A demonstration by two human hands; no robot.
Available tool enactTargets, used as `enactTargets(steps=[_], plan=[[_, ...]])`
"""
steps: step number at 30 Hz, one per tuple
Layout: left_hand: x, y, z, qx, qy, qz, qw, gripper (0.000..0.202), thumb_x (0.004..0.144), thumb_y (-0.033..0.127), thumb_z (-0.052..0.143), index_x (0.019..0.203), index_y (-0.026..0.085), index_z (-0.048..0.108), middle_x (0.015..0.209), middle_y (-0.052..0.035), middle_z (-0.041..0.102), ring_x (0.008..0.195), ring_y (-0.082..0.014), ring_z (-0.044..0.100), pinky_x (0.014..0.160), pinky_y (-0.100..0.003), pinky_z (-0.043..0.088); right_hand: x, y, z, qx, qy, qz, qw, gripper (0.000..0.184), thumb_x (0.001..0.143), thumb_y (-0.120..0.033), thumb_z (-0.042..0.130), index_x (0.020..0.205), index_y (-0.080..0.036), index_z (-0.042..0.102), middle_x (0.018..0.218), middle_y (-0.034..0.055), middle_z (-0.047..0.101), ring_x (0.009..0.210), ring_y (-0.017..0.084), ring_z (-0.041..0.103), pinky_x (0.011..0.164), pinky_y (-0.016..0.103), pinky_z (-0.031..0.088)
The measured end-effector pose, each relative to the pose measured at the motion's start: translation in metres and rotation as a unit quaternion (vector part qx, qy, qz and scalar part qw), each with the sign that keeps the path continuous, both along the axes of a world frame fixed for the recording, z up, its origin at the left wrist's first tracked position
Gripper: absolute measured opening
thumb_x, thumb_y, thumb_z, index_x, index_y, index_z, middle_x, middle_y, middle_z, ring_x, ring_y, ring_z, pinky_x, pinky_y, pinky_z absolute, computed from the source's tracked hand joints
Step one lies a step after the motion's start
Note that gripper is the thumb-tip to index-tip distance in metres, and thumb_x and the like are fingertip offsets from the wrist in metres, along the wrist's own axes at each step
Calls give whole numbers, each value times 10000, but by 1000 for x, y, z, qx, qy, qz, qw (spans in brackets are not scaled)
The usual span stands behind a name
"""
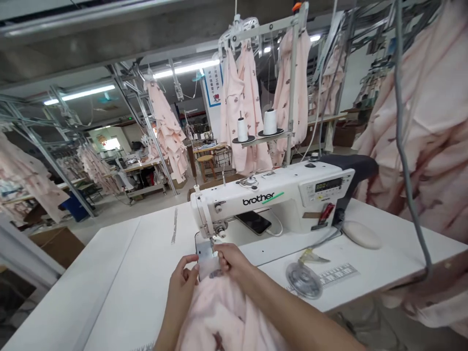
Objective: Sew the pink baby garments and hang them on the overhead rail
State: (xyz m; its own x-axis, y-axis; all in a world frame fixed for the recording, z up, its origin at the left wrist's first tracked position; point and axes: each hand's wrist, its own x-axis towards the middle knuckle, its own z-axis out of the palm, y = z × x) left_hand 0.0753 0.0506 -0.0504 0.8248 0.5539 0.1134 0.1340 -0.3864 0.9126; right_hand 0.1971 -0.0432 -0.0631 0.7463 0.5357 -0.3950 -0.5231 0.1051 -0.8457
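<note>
A pale pink printed garment (223, 317) is bunched at the front of the table, its upper edge drawn toward the needle area of a white Brother sewing machine (234, 197). My left hand (184, 279) pinches the left side of that edge between thumb and fingers. Curled closed, my right hand (234, 261) grips the right side close to the presser foot (214, 240). Fabric stretches between both hands, in front of the metal needle plate (204, 249). My right fingers partly cover the edge, and the needle tip is too small to make out.
A phone (254, 222) with a white cable lies under the machine arm. Right of my arm are a clear round dish (303, 280), a ruler (338, 276) and a pale oval object (361, 235). Thread cones (270, 122) stand behind; pink garments (420, 122) hang at right.
</note>
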Motion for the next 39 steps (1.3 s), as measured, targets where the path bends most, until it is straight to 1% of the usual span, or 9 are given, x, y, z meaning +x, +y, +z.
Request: enactTargets(steps=[4, 7, 9, 13, 17, 21, 25, 34, 39], plan=[[16, -11, 22, 138, -17, -100, 985, 357, 829, 414, 398, 1054, 185, 555, 634, 4, 558, 576, -138, 508, 595, -249, 405, -22, -35, 7, -5, -196, -23, 980, 174, 773, -202, 567, 610, -177, 511, 388, -102, 368, 312, 62, 309, 324, 178, 211], [36, -19, 18, 167, -43, -184, 968, 292, 844, 323, 389, 1041, 206, 571, 905, -43, 626, 699, -140, 561, 713, -272, 436, -30, -50, 8, -5, -327, -70, 942, 147, 754, -286, 563, 643, -189, 571, 441, -79, 393, 406, 85, 362, 394, 194, 260], [45, -21, 9, 157, -56, -182, 969, 238, 831, 313, 423, 936, 200, 604, 886, -41, 636, 737, -151, 570, 712, -269, 440, -31, -53, 6, -6, -380, -97, 920, 202, 779, -343, 521, 667, -187, 583, 465, -68, 390, 440, 96, 355, 428, 209, 263], [49, -12, -2, 91, -90, -101, 987, 246, 780, 386, 503, 730, 170, 611, 679, -21, 618, 645, -153, 565, 641, -258, 449, -28, -48, 4, -12, -436, -142, 889, 235, 797, -369, 497, 699, -181, 598, 521, -47, 430, 468, 106, 359, 469, 229, 272], [43, -5, 0, 46, -102, -80, 990, 282, 761, 419, 522, 727, 154, 613, 655, -23, 626, 600, -144, 568, 613, -250, 462, -22, -41, 21, -50, -527, -208, 822, 194, 794, -321, 496, 844, -202, 641, 756, 6, 543, 518, 109, 421, 532, 238, 339], [40, -10, -1, 95, -82, -110, 986, 244, 793, 364, 497, 729, 164, 621, 675, -22, 633, 640, -144, 568, 614, -237, 453, -14, -31, 43, -148, -563, -213, 784, 155, 757, -251, 494, 772, -210, 643, 720, -4, 539, 595, 131, 498, 571, 244, 345], [40, -16, -5, 173, -81, -143, 971, 198, 804, 263, 475, 709, 180, 628, 691, -12, 636, 654, -132, 563, 613, -222, 433, -12, -24, 54, -196, -535, -220, 792, 129, 716, -222, 510, 646, -212, 618, 641, -29, 486, 562, 128, 478, 548, 252, 304], [43, -15, -8, 231, -62, -155, 959, 231, 833, 292, 448, 756, 195, 643, 744, -28, 650, 700, -154, 587, 657, -248, 457, -7, -25, 49, -147, -484, -240, 829, 140, 693, -170, 478, 563, -210, 510, 585, -46, 414, 546, 122, 438, 538, 233, 341], [42, -13, -8, 230, -63, -152, 959, 240, 847, 294, 431, 802, 209, 651, 781, -24, 657, 733, -153, 597, 674, -244, 463, -18, -38, 47, -98, -508, -153, 842, 135, 741, -194, 504, 640, -217, 591, 639, -32, 484, 548, 115, 462, 529, 228, 355]])
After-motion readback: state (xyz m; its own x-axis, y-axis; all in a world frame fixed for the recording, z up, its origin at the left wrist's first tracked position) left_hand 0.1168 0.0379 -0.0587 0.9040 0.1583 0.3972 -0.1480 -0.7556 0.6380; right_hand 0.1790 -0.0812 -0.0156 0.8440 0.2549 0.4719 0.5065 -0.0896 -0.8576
